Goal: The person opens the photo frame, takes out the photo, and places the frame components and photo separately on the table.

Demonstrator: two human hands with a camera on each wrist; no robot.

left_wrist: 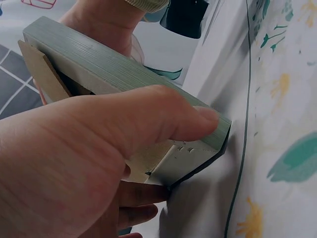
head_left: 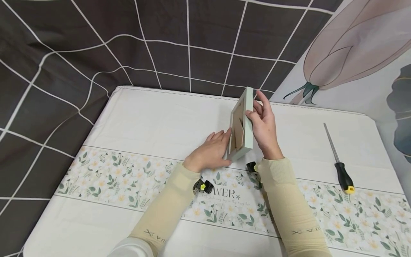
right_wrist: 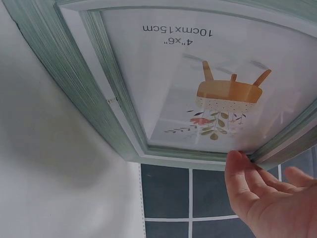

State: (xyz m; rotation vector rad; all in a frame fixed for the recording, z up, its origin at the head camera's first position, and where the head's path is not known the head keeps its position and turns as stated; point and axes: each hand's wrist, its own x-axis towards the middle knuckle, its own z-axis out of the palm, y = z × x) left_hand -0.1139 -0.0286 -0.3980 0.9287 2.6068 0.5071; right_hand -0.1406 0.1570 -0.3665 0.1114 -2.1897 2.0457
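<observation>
Picture frame (head_left: 248, 125): pale green, upright over the tablecloth (head_left: 160, 117), between my hands.
My left hand (head_left: 210, 151): curled, thumb and fingers gripping the frame's lower part.
My right hand (head_left: 264, 130): loosely curled, thumb and fingertips pinching the frame's side.
Screwdriver (head_left: 344, 176): right of the frame.
Gridded sheet (head_left: 210, 64): beyond the frame.

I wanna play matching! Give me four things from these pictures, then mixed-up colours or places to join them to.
Things:
1. Frame
2. Screwdriver
3. Sleeves
4. Tablecloth

Clues:
A. Pale yellow
B. White with a flowery band
C. Between the left hand and right hand
D. Black handle, yellow end

Pairs: 1-C, 2-D, 3-A, 4-B
</observation>
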